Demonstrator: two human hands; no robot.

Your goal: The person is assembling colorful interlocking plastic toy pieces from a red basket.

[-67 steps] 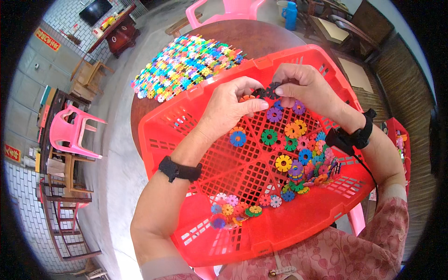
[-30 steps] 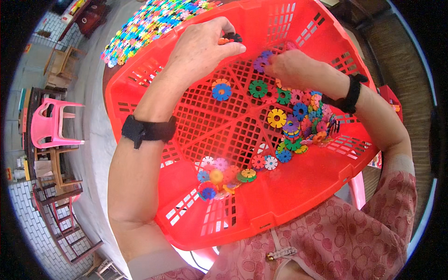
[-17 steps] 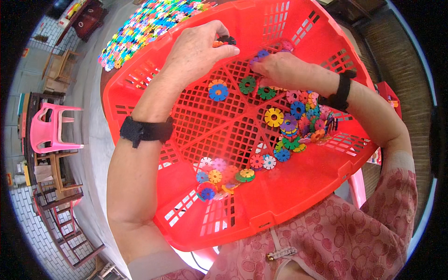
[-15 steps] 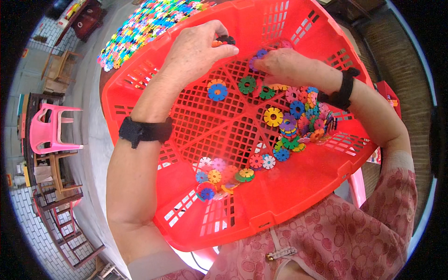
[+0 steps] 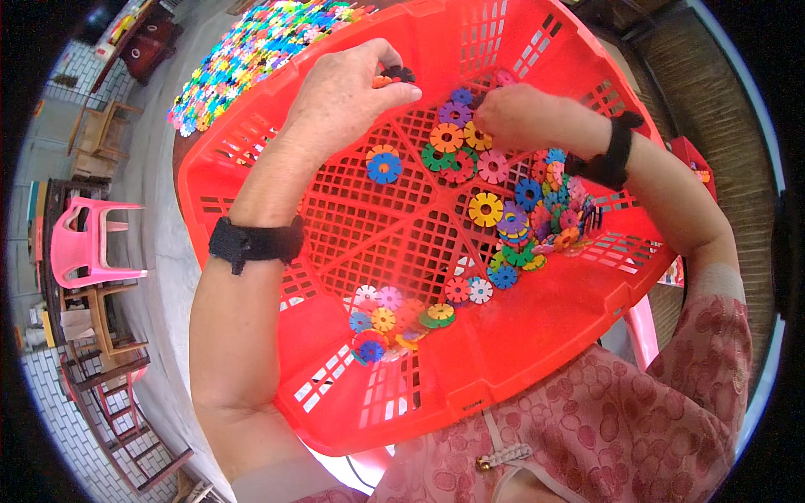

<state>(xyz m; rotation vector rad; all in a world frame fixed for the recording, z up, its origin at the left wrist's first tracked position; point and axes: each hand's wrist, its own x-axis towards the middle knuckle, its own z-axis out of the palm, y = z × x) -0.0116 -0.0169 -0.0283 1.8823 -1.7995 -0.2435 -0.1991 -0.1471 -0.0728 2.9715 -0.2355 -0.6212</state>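
Observation:
A large red plastic basket (image 5: 520, 348) with a latticed bottom holds scattered flower-shaped notched plastic discs. Above its far left side, my left hand (image 5: 344, 92) pinches a black disc (image 5: 405, 75) and an orange disc (image 5: 381, 81) between thumb and fingers. Lower down, my right hand (image 5: 537, 119) is curled over the far right part of the basket; its fingertips are mostly hidden. Beside those fingers lie a yellow disc (image 5: 478, 137), an orange disc (image 5: 448, 137) and a purple disc (image 5: 455, 114). A blue disc (image 5: 385, 168) overlaps an orange one nearer the basket's middle.
Many more discs form a colourful heap (image 5: 260, 59) beyond the basket's far left rim. Discs also crowd the basket's right side and its near left corner. A pink plastic chair (image 5: 96, 243) and wooden furniture stand along the left. A red box (image 5: 692, 159) is at the right.
Around my right hand the discs have shifted: orange, yellow and pink ones now show where the hand and green discs were. My left hand keeps its pinch, nearly still.

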